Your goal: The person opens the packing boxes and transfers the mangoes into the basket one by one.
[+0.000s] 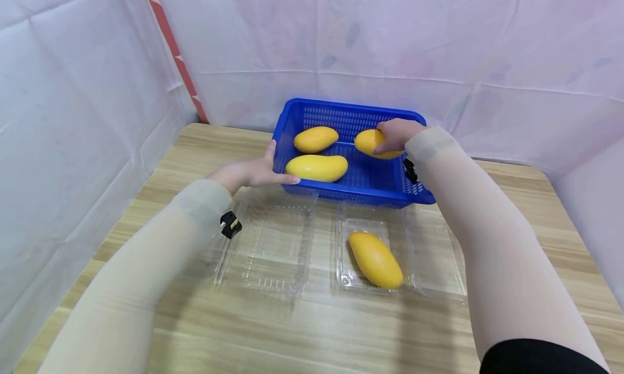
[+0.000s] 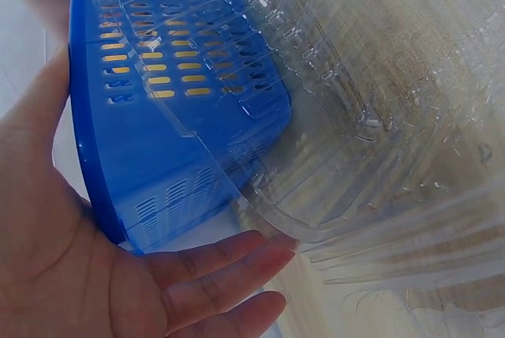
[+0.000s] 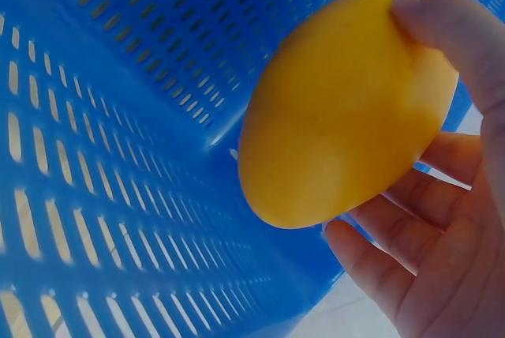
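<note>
A blue perforated plastic basket stands at the back of the table. Inside its right part, my right hand holds a yellow mango; in the right wrist view the thumb lies over the mango with the fingers beneath. Two more mangoes, an upper one and a longer one, lie in the basket's left part. My left hand rests against the basket's front left corner, its fingers extended in the left wrist view. Another mango lies in a clear plastic clamshell box.
The clamshell's lid lies folded out to the right. Left of it is another clear plastic box, close in front of the basket. Pale cloth hangs behind the wooden table and along its sides.
</note>
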Motion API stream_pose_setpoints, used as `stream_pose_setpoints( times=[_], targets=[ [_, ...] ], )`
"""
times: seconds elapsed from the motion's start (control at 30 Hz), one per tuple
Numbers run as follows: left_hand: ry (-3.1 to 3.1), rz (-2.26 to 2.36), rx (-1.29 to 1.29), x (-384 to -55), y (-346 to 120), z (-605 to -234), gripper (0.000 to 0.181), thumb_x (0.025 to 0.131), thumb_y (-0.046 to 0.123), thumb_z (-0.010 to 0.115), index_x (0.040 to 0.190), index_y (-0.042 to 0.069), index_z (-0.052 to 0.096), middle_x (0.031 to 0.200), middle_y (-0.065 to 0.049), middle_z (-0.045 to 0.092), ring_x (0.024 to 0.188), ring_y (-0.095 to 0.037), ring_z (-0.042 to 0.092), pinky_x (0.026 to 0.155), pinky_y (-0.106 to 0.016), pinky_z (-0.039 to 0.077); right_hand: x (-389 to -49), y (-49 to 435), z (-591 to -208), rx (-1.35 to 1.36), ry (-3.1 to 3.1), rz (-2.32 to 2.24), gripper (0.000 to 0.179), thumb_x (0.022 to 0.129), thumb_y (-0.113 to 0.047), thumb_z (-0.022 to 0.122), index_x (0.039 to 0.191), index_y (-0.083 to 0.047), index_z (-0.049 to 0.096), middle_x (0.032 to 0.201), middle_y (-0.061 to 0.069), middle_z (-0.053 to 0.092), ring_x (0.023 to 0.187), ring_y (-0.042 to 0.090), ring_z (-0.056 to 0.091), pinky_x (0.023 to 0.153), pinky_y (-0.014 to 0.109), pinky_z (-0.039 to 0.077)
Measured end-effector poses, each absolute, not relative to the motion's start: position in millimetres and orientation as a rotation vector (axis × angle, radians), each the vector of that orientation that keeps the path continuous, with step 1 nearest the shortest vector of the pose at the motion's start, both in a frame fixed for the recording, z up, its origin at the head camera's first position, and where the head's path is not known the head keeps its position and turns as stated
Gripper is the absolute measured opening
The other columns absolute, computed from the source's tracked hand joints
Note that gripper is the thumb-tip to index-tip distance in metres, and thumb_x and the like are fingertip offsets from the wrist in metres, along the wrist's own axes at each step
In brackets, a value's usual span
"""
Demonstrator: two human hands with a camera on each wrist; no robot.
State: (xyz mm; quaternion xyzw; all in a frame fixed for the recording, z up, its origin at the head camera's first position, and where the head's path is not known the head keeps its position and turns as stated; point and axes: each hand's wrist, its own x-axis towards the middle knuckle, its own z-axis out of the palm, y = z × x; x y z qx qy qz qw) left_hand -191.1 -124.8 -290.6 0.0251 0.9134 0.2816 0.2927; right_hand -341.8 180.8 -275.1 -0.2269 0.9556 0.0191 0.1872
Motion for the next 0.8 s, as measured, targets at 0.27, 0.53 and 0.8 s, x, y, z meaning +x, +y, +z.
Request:
stream_pose_setpoints(
  times=[0.27, 0.53, 0.8],
  targets=[
    [2.425, 0.775, 0.068, -191.9, -125.3, -290.9, 0.124, 0.075, 0.072, 0.054, 0.137, 0.017, -0.037, 0.152, -0.015, -0.018, 0.138, -0.034, 0.017, 0.108, -0.049, 0.020, -349.4, 179.0, -280.6, -0.652, 2.676, 0.057, 0.069, 0.086, -0.039, 0.064, 0.135, 0.004, 0.040, 0.122, 0.025, 0.052, 0.104, 0.036, 0.047, 0.095, 0.054, 0.037],
    [2.422, 0.777, 0.069, -192.7, -125.4, -291.0, 0.124, 0.075, 0.072, 0.055, 0.137, 0.017, -0.037, 0.152, -0.015, -0.018, 0.138, -0.034, 0.015, 0.109, -0.049, 0.019, -352.3, 175.8, -285.5, -0.683, 2.669, 0.059, 0.066, 0.086, -0.038, 0.064, 0.133, 0.003, 0.043, 0.118, 0.023, 0.053, 0.101, 0.035, 0.047, 0.095, 0.053, 0.038],
    [2.423, 0.765, 0.072, -193.0, -126.1, -291.0, 0.124, 0.075, 0.074, 0.053, 0.136, 0.017, -0.038, 0.152, -0.015, -0.018, 0.137, -0.035, 0.018, 0.108, -0.049, 0.020, -358.8, 175.5, -294.5, -0.702, 2.658, 0.083, 0.065, 0.086, -0.038, 0.063, 0.132, 0.004, 0.043, 0.119, 0.023, 0.054, 0.101, 0.034, 0.049, 0.094, 0.051, 0.038]
  ],
)
